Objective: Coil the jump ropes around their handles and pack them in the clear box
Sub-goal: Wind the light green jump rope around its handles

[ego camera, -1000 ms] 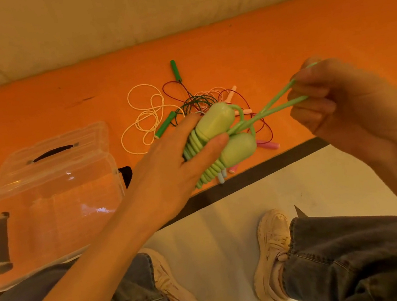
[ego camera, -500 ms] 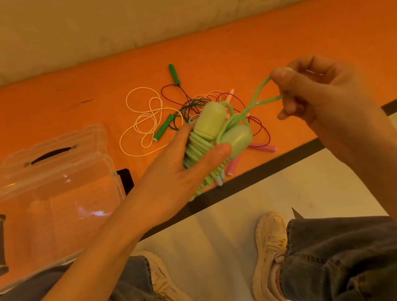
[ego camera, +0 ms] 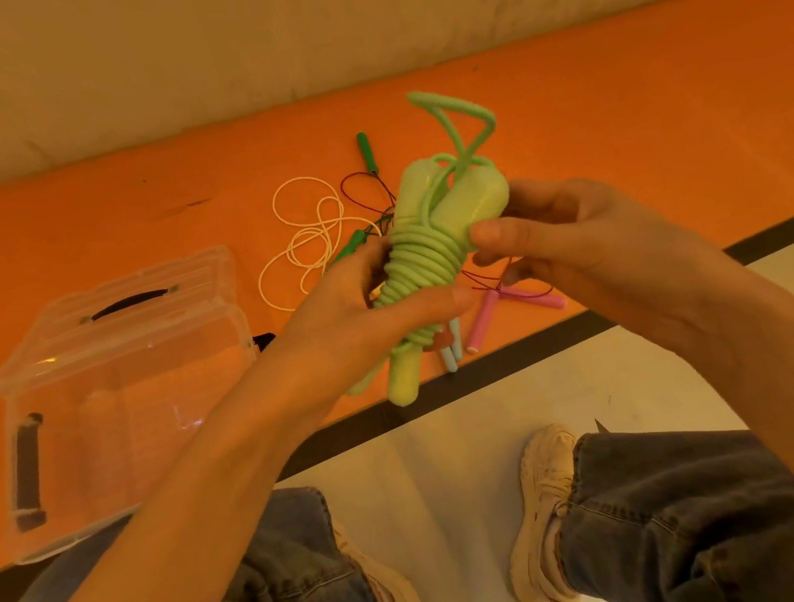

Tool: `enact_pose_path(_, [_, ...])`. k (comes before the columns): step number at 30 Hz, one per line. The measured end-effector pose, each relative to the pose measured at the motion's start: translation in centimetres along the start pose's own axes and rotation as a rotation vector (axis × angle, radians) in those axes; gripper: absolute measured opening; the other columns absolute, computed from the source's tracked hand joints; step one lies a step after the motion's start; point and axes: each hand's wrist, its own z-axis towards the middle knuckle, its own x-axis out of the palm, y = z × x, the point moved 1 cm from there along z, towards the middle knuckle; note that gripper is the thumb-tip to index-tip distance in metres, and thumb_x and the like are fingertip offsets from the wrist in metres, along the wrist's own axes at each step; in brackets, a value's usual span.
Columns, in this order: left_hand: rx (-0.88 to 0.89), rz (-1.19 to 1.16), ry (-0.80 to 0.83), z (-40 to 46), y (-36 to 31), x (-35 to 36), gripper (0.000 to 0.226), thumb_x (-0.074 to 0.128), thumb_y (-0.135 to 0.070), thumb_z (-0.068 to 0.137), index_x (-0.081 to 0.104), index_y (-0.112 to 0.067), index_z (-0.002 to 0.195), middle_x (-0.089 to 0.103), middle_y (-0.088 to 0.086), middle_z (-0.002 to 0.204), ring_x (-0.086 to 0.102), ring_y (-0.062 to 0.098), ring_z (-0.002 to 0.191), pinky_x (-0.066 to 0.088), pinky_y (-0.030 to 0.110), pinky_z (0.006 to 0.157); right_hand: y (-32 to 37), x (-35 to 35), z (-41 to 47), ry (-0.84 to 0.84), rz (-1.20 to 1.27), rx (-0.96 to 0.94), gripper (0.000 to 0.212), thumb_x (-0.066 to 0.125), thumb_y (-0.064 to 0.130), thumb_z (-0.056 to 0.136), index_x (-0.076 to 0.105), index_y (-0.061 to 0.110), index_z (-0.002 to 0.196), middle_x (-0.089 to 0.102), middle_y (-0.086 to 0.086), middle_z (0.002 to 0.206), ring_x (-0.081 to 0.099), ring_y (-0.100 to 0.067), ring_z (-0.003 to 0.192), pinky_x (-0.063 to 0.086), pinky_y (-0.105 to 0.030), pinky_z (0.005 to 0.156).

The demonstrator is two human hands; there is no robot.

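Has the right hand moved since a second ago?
Yes. The right hand has come in leftward to the light green jump rope bundle, above the pink handles on the orange mat.

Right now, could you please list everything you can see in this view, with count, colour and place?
light green jump rope: one, coiled round its handles, held in both hands
clear box: one, transparent, black handles, on the orange mat, left
loose jump ropes: several, cream, dark green, pink, tangled on mat
wall: beige, behind
jeans: blue, below
shoes: two, cream
left hand: grips coil
right hand: grips handle
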Motion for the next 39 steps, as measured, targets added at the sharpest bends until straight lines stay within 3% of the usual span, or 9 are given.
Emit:
enact_pose_path(3, [-0.005,-0.057,0.090,-0.3,-0.8,-0.5,0.037,0.080,-0.026,0.069,0.068,-0.023,0.104,0.070,0.001,0.106,0.066,0.015,0.102,0.052,0.038,0.095,0.3,0.5,-0.3,0.038,-0.005,-0.018,0.045,0.064,0.038,0.070,0.066,0.026,0.113,0.070,0.013,0.108,0.064,0.002,0.095,0.049,-0.015,0.075])
enact_pose_path(5, [-0.019,-0.149,0.158,-0.6,-1.4,-0.8,0.032,0.076,-0.015,0.075,0.065,-0.017,0.105,0.072,-0.001,0.100,0.067,0.013,0.098,0.052,0.030,0.090,0.5,0.9,-0.3,0.057,0.046,-0.014,0.046,0.064,0.037,0.072,0.065,0.022,0.117,0.070,0.010,0.113,0.064,-0.003,0.104,0.049,-0.022,0.086])
enact_pose_path(9, [-0.035,-0.272,0.182,-0.6,-1.4,-1.5,0.051,0.061,-0.006,0.080,0.049,-0.001,0.130,0.062,0.016,0.127,0.059,0.027,0.118,0.048,0.036,0.098,0.9,1.7,0.3,0.012,0.127,-0.019,0.052,0.068,0.038,0.069,0.066,0.018,0.117,0.071,0.004,0.112,0.065,-0.011,0.106,0.048,-0.036,0.098])
enact_pose_path(11, [-0.024,-0.306,0.162,-0.5,-0.8,-2.1,0.046,0.061,-0.005,0.083,0.051,-0.002,0.128,0.062,0.016,0.126,0.060,0.025,0.117,0.051,0.032,0.095,0.8,2.3,1.1,-0.009,0.135,-0.005,0.053,0.072,0.039,0.065,0.068,0.019,0.114,0.071,0.004,0.110,0.065,-0.012,0.105,0.048,-0.040,0.099])
enact_pose_path(15, [-0.047,-0.352,0.023,0.0,2.1,-3.6,0.045,0.058,-0.010,0.080,0.054,-0.009,0.126,0.065,0.012,0.121,0.064,0.019,0.109,0.054,0.025,0.087,-1.0,3.5,3.0,-0.058,0.140,0.056,0.044,0.076,0.030,0.067,0.068,0.019,0.109,0.072,0.000,0.106,0.067,-0.014,0.100,0.054,-0.037,0.091])
enact_pose_path(21, [-0.133,-0.437,-0.203,1.2,11.2,-4.3,0.040,0.066,-0.019,0.074,0.058,-0.009,0.112,0.069,0.014,0.109,0.066,0.022,0.102,0.054,0.028,0.088,-7.0,5.5,6.4,-0.044,0.173,0.276,0.037,0.074,0.006,0.077,0.065,0.005,0.114,0.070,-0.010,0.109,0.068,-0.012,0.084,0.056,-0.020,0.063])
enact_pose_path(31, [-0.314,-0.264,-0.516,3.8,26.2,-4.5,0.024,0.061,-0.014,0.091,0.063,-0.022,0.113,0.069,0.002,0.112,0.065,0.016,0.105,0.052,0.032,0.092,-23.6,12.0,12.7,-0.052,0.383,0.675,0.040,0.073,-0.001,0.078,0.060,0.002,0.117,0.065,-0.016,0.116,0.065,-0.027,0.096,0.056,-0.031,0.073])
enact_pose_path(36, [-0.351,-0.238,-0.604,5.6,30.5,-5.0,0.027,0.060,-0.013,0.092,0.062,-0.021,0.118,0.070,-0.008,0.109,0.065,0.000,0.096,0.052,0.016,0.079,-29.4,14.4,15.4,-0.089,0.456,0.716,0.042,0.072,0.001,0.079,0.061,0.002,0.120,0.067,-0.015,0.115,0.066,-0.025,0.095,0.055,-0.028,0.069])
enact_pose_path(39, [-0.357,-0.239,-0.656,7.4,32.3,-5.5,0.027,0.059,-0.013,0.093,0.061,-0.023,0.119,0.068,-0.011,0.109,0.065,-0.002,0.095,0.053,0.017,0.081,-31.1,15.0,17.1,-0.135,0.469,0.711,0.039,0.071,0.001,0.080,0.063,0.004,0.118,0.067,-0.013,0.113,0.065,-0.026,0.101,0.055,-0.028,0.074])
